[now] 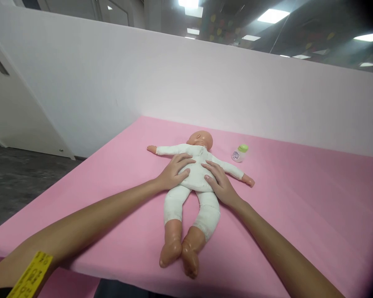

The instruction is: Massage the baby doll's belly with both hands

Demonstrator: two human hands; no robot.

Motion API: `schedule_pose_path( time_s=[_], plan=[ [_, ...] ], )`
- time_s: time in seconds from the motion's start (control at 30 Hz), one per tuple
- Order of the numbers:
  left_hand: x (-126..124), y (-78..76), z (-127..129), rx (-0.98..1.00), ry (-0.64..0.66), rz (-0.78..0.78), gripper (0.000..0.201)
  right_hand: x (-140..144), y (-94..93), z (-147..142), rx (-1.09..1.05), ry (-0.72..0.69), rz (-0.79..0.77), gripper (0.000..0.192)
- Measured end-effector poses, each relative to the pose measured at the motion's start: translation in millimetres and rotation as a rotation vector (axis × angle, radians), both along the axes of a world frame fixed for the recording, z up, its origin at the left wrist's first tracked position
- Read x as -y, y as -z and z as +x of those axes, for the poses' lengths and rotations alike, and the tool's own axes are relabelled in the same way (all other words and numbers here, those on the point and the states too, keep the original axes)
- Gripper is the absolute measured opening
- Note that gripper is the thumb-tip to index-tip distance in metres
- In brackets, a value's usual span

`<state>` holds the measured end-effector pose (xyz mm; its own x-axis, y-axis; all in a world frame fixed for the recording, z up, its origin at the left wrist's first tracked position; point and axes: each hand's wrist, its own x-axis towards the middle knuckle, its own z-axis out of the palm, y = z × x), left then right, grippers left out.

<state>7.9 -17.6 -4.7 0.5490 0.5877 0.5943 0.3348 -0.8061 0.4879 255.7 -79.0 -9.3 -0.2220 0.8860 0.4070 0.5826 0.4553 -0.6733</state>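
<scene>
A baby doll (198,176) with a white cloth body lies stretched out, head away from me and feet toward me. Its arms are spread to both sides; an ear shows on the head, but the face is out of sight. My left hand (175,171) rests open on the left side of the doll's torso, fingers extended. On the right side of the torso lies my right hand (220,181), also open with its fingers stretched over the cloth. Neither hand grips anything. To the right of the doll's head, a small clear bottle (237,155) with a green cap stands apart from both hands.
Pink cloth (298,198) covers the table under the doll. Behind it rises a white wall (236,91), with dark glass reflecting ceiling lights above. A door (15,107) and dark floor (27,178) are at left. Yellow tape (31,275) sits on my left arm.
</scene>
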Motion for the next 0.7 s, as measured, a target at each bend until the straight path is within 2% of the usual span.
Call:
schedule_pose_path(
  time_s=[0.7],
  plan=[
    [-0.1, -0.9, 0.3, 0.005, 0.002, 0.001, 0.037, 0.6, -1.0, 0.2, 0.000, 0.001, -0.002, 0.044]
  ],
)
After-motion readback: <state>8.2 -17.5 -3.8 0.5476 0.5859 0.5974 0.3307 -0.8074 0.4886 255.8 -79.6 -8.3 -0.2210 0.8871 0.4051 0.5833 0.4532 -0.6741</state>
